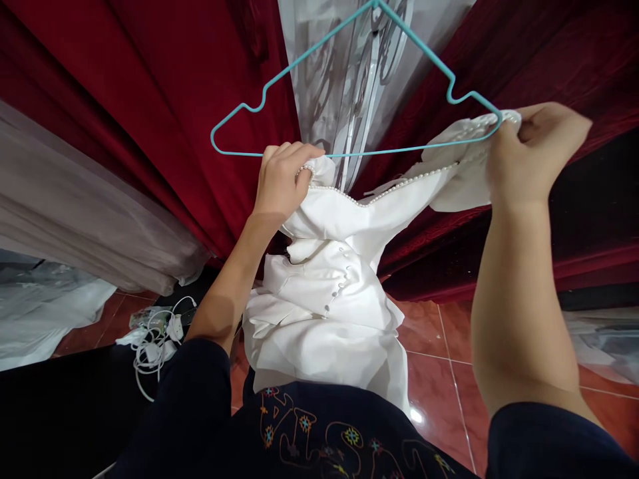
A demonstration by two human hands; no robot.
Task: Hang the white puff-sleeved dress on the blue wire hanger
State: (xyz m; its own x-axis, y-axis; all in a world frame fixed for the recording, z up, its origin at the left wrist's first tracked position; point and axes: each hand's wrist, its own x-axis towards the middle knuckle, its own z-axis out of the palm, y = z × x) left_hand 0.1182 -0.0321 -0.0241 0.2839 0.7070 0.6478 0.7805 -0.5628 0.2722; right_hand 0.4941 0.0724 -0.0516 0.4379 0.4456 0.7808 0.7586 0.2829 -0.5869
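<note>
A white dress (344,279) with a pearl-beaded neckline and a row of buttons hangs in front of me, its lower part bunched against my body. My left hand (287,176) is closed on the gathered beaded edge, right at the bottom bar of a light blue hanger (384,153). At the upper right, my right hand (532,150) grips the other shoulder of the dress. That shoulder lies around the hanger's right end. The hanger's left end is bare. Its hook is cut off by the top of the view.
Dark red curtains (200,100) hang on both sides, with clear plastic covers (324,66) between them. Coiled white cables (154,349) lie on a black surface (74,406) at lower left. Reddish tiles (434,372) make up the floor. Pale sheer fabric (90,193) hangs at left.
</note>
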